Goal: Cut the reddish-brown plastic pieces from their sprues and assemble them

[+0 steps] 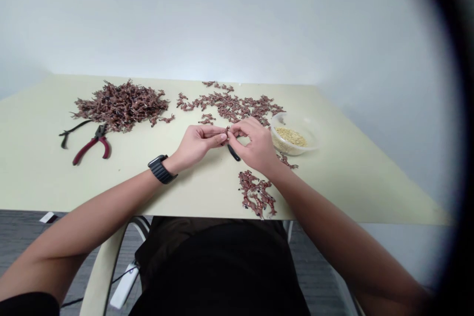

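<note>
Pale tabletop [148, 187] — left hand [196, 144], right hand [254, 145] clamped together on an upright brown piece [226, 130].

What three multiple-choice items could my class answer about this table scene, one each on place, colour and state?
1. Where do the red-handled pliers lie?
A. In the bowl
B. On the table, left of the hands
C. On the floor

2. What colour is the watch band on the left wrist?
A. Red
B. White
C. Black

3. What are the left hand and right hand doing?
A. Lying flat on the table
B. Holding a small reddish-brown piece between raised fingers
C. Reaching into the bowl

Answers:
1. B, the pliers rest on the tabletop left of the hands.
2. C, the band shows black.
3. B, both hands' fingertips meet at the piece.
</note>
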Available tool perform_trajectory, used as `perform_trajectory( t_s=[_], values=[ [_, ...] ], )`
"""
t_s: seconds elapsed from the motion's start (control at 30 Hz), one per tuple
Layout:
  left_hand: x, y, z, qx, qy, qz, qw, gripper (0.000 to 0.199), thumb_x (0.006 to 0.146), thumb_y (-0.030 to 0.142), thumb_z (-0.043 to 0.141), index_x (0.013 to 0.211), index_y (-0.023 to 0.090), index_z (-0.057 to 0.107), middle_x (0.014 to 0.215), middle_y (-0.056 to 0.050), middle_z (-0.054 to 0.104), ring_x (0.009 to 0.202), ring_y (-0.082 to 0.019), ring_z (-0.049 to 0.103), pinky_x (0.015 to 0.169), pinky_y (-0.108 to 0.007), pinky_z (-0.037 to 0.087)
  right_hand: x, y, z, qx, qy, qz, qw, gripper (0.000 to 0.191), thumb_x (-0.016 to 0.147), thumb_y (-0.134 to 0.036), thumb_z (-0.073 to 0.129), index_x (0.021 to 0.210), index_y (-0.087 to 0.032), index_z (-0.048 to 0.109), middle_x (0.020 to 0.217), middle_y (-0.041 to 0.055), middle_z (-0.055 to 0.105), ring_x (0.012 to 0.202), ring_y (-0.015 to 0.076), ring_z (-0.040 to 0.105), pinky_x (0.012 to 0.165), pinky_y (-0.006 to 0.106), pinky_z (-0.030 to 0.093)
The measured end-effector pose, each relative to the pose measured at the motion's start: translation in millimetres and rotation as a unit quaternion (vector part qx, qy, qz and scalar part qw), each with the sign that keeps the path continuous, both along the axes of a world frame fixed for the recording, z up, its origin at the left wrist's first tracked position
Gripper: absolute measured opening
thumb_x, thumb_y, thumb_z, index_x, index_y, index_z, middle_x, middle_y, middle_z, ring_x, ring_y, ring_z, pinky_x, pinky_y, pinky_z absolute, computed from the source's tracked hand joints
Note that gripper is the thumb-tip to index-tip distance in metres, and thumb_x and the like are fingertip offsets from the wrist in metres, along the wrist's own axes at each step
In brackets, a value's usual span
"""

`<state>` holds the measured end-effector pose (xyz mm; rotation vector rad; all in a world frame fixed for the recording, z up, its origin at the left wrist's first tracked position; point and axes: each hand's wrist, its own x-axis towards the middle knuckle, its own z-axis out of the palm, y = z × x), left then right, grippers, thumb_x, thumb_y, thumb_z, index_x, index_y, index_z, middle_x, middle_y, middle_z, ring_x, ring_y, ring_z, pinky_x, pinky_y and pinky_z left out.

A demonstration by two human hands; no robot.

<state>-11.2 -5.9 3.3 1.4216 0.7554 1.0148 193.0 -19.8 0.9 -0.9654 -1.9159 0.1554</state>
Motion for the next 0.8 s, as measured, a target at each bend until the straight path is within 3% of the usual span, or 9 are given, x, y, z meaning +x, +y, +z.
perform_trajectory(
  t_s=[0.13,0.23,0.4,0.5,0.63,0.8],
  values=[
    [-0.2,1.4,-2.4,0.076,0.045,0.022,0.996,0.042,0.084,0.046,0.089,0.116,0.019,0.086,0.120,-0.013,0.081,0.110,-0.030,0.079,0.104,-0.046,0.064,-3.6,-1.7,0.2,-0.009,0.048,0.013,0.999,0.010,0.093,-0.018,0.065,0.085,-0.022,0.068,0.084,0.0040,0.066,0.085,0.0214,0.059,0.081,0.037,0.048],
    [-1.9,3.2,-7.6,0.158,0.084,0.064,0.982,0.037,0.085,0.043,0.088,0.117,0.024,0.085,0.121,-0.009,0.081,0.113,-0.032,0.079,0.104,-0.046,0.065,-6.7,-2.2,-0.3,-0.116,0.140,0.024,0.983,0.007,0.090,-0.021,0.069,0.083,-0.021,0.070,0.079,0.0022,0.065,0.076,0.0186,0.057,0.073,0.035,0.047],
    [-4.7,3.9,-9.8,0.292,0.126,0.112,0.941,0.029,0.085,0.034,0.088,0.114,0.031,0.085,0.121,-0.004,0.080,0.118,-0.030,0.078,0.112,-0.046,0.061,-3.4,3.3,-2.2,-0.337,0.294,0.122,0.886,0.014,0.085,-0.031,0.081,0.079,-0.020,0.073,0.074,-0.0011,0.061,0.071,0.0143,0.053,0.072,0.031,0.044],
    [-4.4,3.5,-6.0,0.250,0.109,0.099,0.957,0.032,0.085,0.037,0.089,0.116,0.028,0.085,0.119,-0.007,0.081,0.112,-0.029,0.080,0.105,-0.045,0.065,1.8,6.1,-1.8,-0.383,0.312,0.158,0.855,0.019,0.083,-0.036,0.085,0.082,-0.020,0.075,0.073,-0.0018,0.060,0.070,0.0131,0.051,0.071,0.030,0.044],
    [-3.3,2.4,-1.4,0.136,0.064,0.046,0.987,0.038,0.084,0.042,0.090,0.117,0.023,0.085,0.118,-0.010,0.081,0.109,-0.030,0.081,0.102,-0.045,0.066,4.9,5.0,0.1,-0.328,0.284,0.125,0.892,0.022,0.083,-0.040,0.087,0.089,-0.020,0.078,0.083,0.0015,0.069,0.076,0.0151,0.058,0.075,0.032,0.049],
    [-2.9,-0.7,1.1,0.034,0.001,-0.021,0.999,0.042,0.084,0.043,0.090,0.119,0.021,0.084,0.123,-0.012,0.080,0.113,-0.031,0.079,0.109,-0.049,0.063,4.5,-0.2,3.5,-0.200,0.210,0.077,0.954,0.014,0.089,-0.035,0.081,0.089,-0.022,0.075,0.084,0.0036,0.070,0.079,0.0193,0.063,0.075,0.036,0.053]
  ],
)
